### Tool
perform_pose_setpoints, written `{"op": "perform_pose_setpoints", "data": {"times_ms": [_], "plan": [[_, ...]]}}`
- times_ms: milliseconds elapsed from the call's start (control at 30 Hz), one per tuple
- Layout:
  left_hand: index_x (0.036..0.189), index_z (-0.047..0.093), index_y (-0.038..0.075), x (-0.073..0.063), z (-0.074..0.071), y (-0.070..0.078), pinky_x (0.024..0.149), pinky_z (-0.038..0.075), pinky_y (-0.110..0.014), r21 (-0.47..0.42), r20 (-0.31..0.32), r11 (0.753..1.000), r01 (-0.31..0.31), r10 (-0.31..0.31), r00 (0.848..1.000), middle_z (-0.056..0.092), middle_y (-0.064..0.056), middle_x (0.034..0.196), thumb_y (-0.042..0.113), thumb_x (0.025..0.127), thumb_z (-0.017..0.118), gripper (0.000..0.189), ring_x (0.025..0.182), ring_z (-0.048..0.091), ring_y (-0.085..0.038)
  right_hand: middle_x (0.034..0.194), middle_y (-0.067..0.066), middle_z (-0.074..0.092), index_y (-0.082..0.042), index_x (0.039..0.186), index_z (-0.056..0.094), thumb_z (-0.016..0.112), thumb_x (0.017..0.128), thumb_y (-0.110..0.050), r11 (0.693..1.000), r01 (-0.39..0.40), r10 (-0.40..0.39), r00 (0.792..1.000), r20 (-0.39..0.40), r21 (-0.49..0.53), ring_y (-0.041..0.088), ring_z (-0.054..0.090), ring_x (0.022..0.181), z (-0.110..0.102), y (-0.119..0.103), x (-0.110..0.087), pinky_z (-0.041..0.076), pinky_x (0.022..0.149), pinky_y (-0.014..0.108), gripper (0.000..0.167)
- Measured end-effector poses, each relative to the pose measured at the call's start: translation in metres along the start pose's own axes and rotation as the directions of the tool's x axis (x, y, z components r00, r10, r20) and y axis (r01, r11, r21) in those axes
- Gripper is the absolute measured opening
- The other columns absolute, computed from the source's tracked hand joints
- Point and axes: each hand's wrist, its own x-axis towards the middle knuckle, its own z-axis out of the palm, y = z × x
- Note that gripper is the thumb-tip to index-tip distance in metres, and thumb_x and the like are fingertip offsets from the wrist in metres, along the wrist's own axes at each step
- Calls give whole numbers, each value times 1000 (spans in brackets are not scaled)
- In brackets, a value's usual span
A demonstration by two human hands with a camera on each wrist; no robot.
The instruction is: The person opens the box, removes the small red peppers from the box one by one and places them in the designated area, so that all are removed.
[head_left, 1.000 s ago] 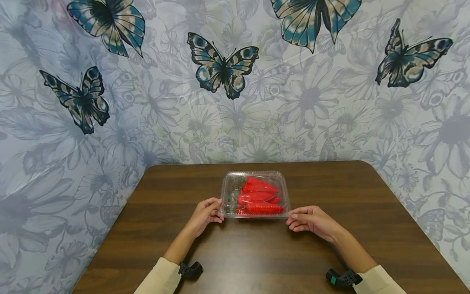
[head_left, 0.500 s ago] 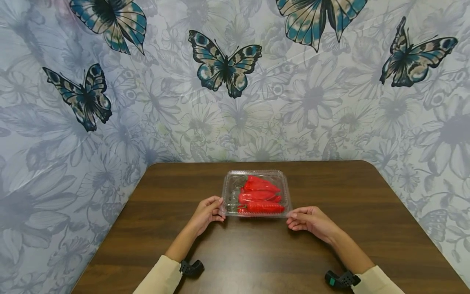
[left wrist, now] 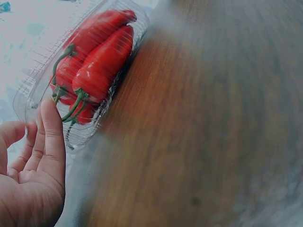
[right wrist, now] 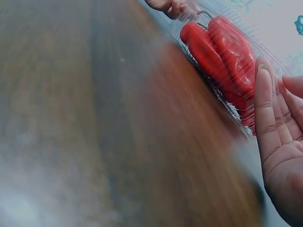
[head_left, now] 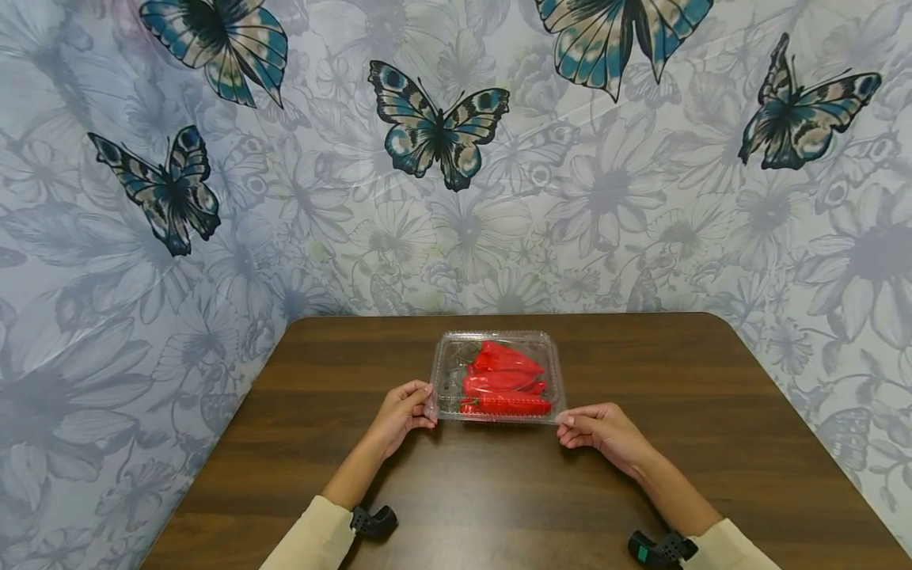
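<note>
A clear plastic clamshell box (head_left: pixel 449 356) with several red peppers (head_left: pixel 502 381) inside lies near the far middle of the table in the head view. Its lid appears closed over them. My left hand (head_left: pixel 400 416) pinches the rim at the near left corner. On the opposite side my right hand (head_left: pixel 604 431) pinches the near right corner. Green stems (left wrist: pixel 78 101) on the peppers point towards the left hand in the left wrist view. In the right wrist view the right fingers (right wrist: pixel 266 111) lie against the box's end. Whether the box fully touches the table is unclear.
The brown wooden table (head_left: pixel 492 499) has rounded far corners. Behind it hangs a pale floral cloth (head_left: pixel 598 237) printed with butterflies. Each wrist wears a black strap device, such as the left strap (head_left: pixel 374 522).
The view has shifted very slightly. Both hands keep their pinch on the box, and the box stays in nearly the same place.
</note>
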Motion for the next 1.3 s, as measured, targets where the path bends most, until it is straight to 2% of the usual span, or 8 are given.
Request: {"op": "perform_pose_setpoints", "data": {"times_ms": [300,667,1000,1300], "plan": [[97,61,8,-1,0,-1,60,59,-28,0,16,1000,-16,16,1000,64,-4,74,16,106,55,14,62,65,-15,94,8,75,34,114,50,49,105,1,999,35,-34,999,6,-29,16,74,86,3,5,1,62,78,31,34],[97,59,7,3,-3,-3,61,60,-29,22,17,999,-24,24,1000,63,-5,75,15,107,53,14,63,66,-16,93,7,75,34,112,49,48,105,2,997,75,-75,997,0,-23,15,74,84,3,8,3,62,77,31,33],[96,61,9,3,-3,0,62,60,-30,27,18,999,-28,27,999,64,-4,74,13,106,53,14,63,66,-16,91,6,75,33,114,50,51,104,-1,997,-13,11,1000,-25,-77,15,73,82,0,8,4,62,77,30,36],[97,61,8,3,-5,-1,62,61,-30,23,36,999,-39,38,999,64,-3,74,15,107,53,14,64,67,-16,94,10,75,29,114,54,53,103,0,997,-24,24,1000,0,-74,19,74,85,-2,5,4,62,78,35,30]]}}
